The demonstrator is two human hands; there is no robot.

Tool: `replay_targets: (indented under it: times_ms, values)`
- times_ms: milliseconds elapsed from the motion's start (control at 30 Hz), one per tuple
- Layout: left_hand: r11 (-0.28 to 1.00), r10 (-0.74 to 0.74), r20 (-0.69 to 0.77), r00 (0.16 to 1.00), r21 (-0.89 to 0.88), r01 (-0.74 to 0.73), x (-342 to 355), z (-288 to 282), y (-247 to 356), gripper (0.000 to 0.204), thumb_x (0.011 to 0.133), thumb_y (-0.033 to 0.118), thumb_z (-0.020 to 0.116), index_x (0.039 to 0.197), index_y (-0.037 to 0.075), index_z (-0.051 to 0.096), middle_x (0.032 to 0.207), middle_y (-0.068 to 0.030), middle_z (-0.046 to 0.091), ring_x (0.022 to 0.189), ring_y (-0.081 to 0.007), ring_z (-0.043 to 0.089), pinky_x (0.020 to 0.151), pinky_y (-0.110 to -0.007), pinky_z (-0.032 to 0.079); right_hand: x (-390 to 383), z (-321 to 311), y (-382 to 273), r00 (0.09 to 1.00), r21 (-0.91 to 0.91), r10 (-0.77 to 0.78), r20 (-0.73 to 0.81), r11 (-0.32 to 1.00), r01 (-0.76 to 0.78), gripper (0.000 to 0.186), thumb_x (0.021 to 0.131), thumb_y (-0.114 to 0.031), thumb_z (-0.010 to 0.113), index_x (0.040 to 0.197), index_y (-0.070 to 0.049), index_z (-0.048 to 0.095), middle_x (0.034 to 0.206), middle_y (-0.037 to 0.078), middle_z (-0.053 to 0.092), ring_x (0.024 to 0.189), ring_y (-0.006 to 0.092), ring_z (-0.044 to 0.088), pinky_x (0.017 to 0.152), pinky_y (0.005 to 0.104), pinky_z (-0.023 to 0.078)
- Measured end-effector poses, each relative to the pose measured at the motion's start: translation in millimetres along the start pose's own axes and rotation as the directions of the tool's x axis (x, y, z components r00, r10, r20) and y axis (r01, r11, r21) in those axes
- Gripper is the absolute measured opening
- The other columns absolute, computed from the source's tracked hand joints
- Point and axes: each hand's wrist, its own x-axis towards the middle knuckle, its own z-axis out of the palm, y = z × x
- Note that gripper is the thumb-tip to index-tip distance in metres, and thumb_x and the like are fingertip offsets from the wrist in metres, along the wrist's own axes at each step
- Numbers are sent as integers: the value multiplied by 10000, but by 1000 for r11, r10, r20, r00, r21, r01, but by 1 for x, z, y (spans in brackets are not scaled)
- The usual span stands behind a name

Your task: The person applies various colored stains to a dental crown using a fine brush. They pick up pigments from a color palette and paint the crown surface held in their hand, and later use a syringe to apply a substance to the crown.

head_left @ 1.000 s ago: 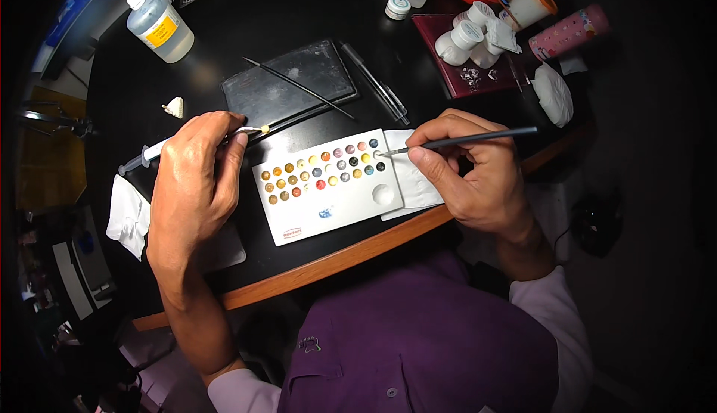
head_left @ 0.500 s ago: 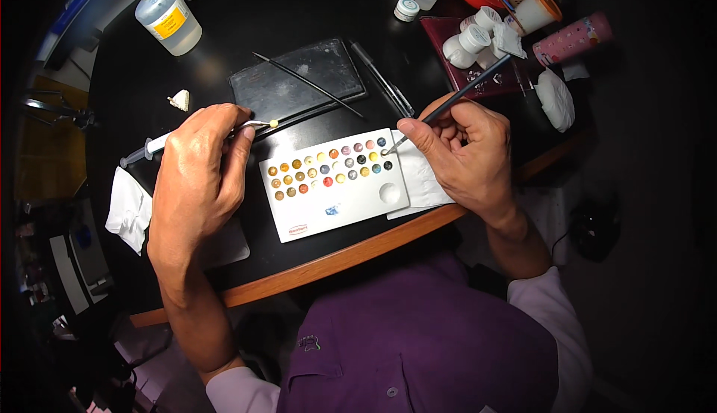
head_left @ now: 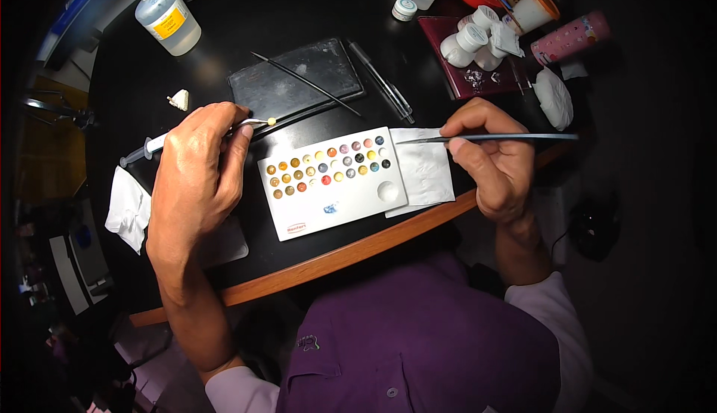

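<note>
My left hand [head_left: 196, 166] is closed on slim metal tweezers [head_left: 255, 122]. A tiny yellowish piece like a tooth crown [head_left: 272, 122] sits at their tip. My right hand [head_left: 497, 163] pinches a thin dark-handled brush [head_left: 515, 137], held nearly level. Its tip points left over a folded white tissue [head_left: 429, 174], close to the palette's upper right edge; whether it touches the tissue I cannot tell. Between my hands lies the white palette [head_left: 336, 211] with rows of small coloured wells. Partly behind my left hand is a syringe [head_left: 138, 155].
Beyond the palette lies a dark slab [head_left: 299, 73] with a thin black stick [head_left: 306, 84] across it. A pen [head_left: 385, 88] is beside it. A clear bottle [head_left: 170, 21] stands far left. Small white jars [head_left: 467, 43] crowd a maroon tray [head_left: 441, 39]. A tooth model [head_left: 178, 100] lies left.
My right hand has moved right and away from the palette wells. The brush has swung from slanted to nearly level, its tip now over the tissue. My left hand has barely moved.
</note>
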Motion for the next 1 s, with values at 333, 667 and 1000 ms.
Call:
replay_targets:
  times_ms: [333, 667, 1000]
  values:
    - [1000, 8, 5, 1000, 18, -8, -1, 4, -1, 130, 975, 5, 700, 1068, -86, 701, 911, -199, 715, 755, -287, 705, 695, -376, 549, -50, -4, 27, 967, -329, -247, 62, 910, 254, 146, 832, 16, 794, 977, 21, 778, 840, 137, 746, 691, 205, 738, 604, 291, 572]
    - [1000, -4, 33, 999, 26, 3, 1, 5, 2, 139, 979, 0, 694, 1082, -91, 710, 899, -186, 708, 714, -248, 676, 675, -358, 535, -57, -5, 28, 981, -375, -167, -98, 919, 119, 74, 899, -30, 820, 853, 12, 780, 729, 87, 718, 577, 134, 662, 490, 264, 465]
    - [999, -30, 40, 999, 47, 28, 0, 4, 3, 146, 983, 7, 701, 1092, -89, 717, 918, -185, 721, 718, -238, 683, 682, -352, 542, -59, -2, 29, 938, -265, -328, 111, 900, 346, 246, 712, 98, 724, 926, 0, 790, 821, 85, 666, 646, 136, 630, 543, 262, 476]
